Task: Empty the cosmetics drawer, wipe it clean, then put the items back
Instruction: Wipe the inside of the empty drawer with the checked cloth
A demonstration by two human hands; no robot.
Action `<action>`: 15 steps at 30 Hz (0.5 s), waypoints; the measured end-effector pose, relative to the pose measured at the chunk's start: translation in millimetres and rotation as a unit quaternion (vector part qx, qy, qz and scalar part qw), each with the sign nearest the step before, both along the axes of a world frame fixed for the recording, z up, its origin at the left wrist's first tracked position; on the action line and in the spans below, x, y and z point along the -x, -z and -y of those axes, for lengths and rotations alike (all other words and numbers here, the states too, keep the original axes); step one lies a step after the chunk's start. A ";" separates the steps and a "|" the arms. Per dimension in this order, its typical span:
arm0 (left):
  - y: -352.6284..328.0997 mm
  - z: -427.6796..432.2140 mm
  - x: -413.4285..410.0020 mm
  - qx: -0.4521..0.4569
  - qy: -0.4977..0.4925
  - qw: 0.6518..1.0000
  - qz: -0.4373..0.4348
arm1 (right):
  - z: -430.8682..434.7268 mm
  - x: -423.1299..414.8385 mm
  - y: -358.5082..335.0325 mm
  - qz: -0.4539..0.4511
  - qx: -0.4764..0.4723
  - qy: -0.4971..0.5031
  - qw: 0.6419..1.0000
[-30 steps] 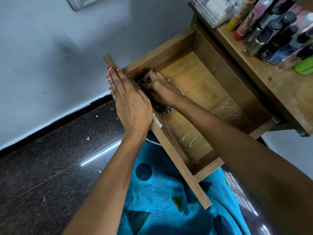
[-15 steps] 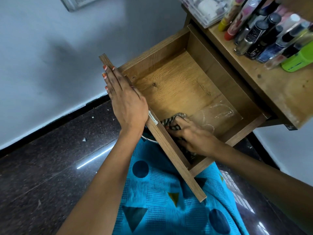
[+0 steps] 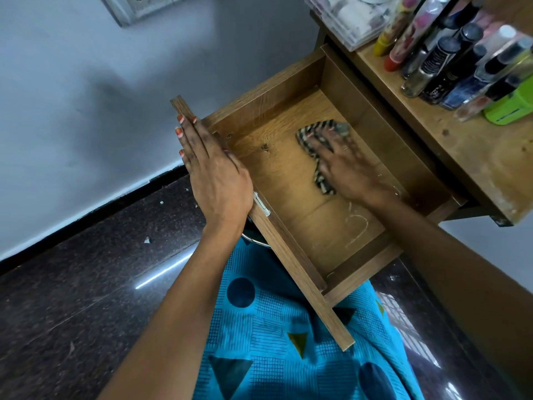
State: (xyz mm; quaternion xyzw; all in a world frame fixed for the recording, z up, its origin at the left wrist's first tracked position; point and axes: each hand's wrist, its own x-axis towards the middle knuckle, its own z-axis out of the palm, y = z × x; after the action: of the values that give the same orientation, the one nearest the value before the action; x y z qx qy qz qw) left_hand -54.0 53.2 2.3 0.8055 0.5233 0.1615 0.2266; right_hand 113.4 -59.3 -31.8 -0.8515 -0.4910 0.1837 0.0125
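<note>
The wooden drawer [image 3: 291,255] is pulled out, and only a cloth lies inside it. My left hand [image 3: 213,171] rests flat with straight fingers on the drawer's front panel, near its far end. My right hand [image 3: 343,160] presses a black-and-white striped cloth [image 3: 314,134] onto the drawer floor, toward the back of the drawer. The fingers lie spread over the cloth, which sticks out past the fingertips and beside the palm. Whitish smears [image 3: 357,226] mark the drawer floor nearer to me.
On the wooden table top [image 3: 473,157] above the drawer stand several cosmetic bottles [image 3: 438,62], a green item [image 3: 510,108] and a clear plastic box [image 3: 346,21]. Dark polished floor [image 3: 86,284] lies to the left. My blue patterned garment [image 3: 274,342] is below the drawer front.
My right hand swept the cloth from the drawer's far left corner to its near side, then out to the back middle. My left hand stayed on the front panel.
</note>
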 end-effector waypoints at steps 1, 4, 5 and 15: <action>0.0 0.0 -0.1 -0.001 0.000 1.000 0.001 | 2.5 -8.1 0.2 -0.001 -0.005 0.015 1.000; -0.1 -0.1 -0.2 -0.001 -0.003 1.000 0.009 | 3.5 -16.5 9.3 -0.006 -0.025 0.038 0.999; -0.2 0.2 -0.5 -0.001 -0.004 1.000 0.010 | 2.3 -14.2 12.2 -0.003 -0.023 0.035 0.999; -1.6 1.5 -1.3 0.005 -0.004 1.000 0.009 | -31.6 67.4 23.2 -0.029 -0.041 -0.168 0.984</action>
State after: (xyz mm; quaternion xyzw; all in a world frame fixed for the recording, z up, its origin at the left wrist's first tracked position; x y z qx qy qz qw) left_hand -52.7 51.7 3.9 0.8007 0.5254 0.1666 0.2346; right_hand 46.0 -27.7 -55.0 -0.7499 -0.6337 0.1874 0.0306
